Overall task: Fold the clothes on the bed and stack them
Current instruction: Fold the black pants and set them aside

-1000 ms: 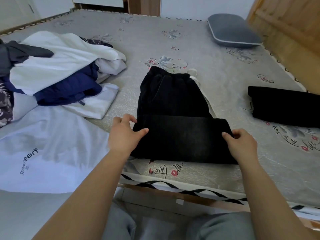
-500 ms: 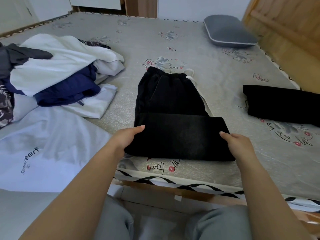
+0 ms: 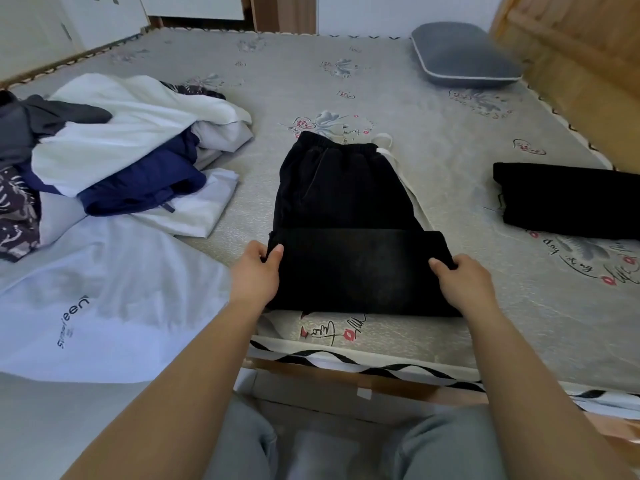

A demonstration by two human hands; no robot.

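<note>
Black trousers (image 3: 346, 220) lie near the front edge of the bed, their lower part folded up over the middle, waistband with a white drawstring at the far end. My left hand (image 3: 256, 275) pinches the left end of the folded layer. At the right end of that layer, my right hand (image 3: 462, 282) grips the cloth with curled fingers. A folded black garment (image 3: 568, 199) lies at the right. To the left is a heap of unfolded clothes (image 3: 114, 150), white, navy and dark grey, with a pale printed T-shirt (image 3: 104, 299) spread in front of it.
The grey patterned mattress (image 3: 346, 81) stretches ahead. A grey pillow (image 3: 464, 57) rests at the far right, beside a wooden headboard (image 3: 568, 64). The bed's front edge (image 3: 363, 362) with black zigzag trim runs just before my knees.
Both hands slid along the sides of the folded layer and then closed on its far corners; the left hand went from lying flat to pinching the cloth.
</note>
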